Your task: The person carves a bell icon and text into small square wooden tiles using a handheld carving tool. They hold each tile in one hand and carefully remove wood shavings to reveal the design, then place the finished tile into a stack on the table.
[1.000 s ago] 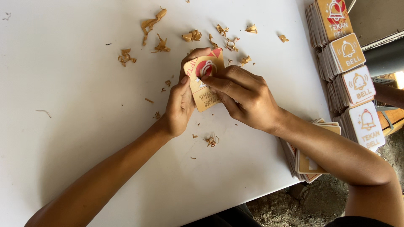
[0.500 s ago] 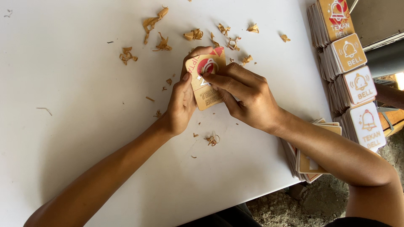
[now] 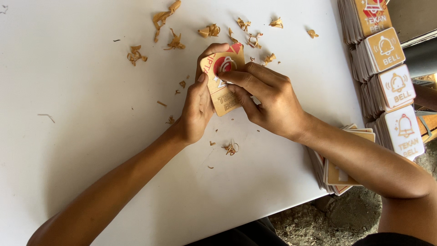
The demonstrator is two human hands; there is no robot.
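- Tan wooden rectangular plaque with a red and white bell emblem [image 3: 222,84] sits over the white table [image 3: 82,91], grasped by the left hand [image 3: 196,109] along its left edge.
- Right hand [image 3: 268,98] pinches at the emblem; its fingers hide the plaque's right side.
- Curled tan peelings [image 3: 209,31] lie scattered far of the hands.
- Stacked plaques [image 3: 387,77] at right are cut off by the frame edge.
- Another stack [image 3: 339,171] lies partly hidden under the right forearm.

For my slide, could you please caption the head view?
Both hands hold a tan rectangular wooden plaque above a white table.
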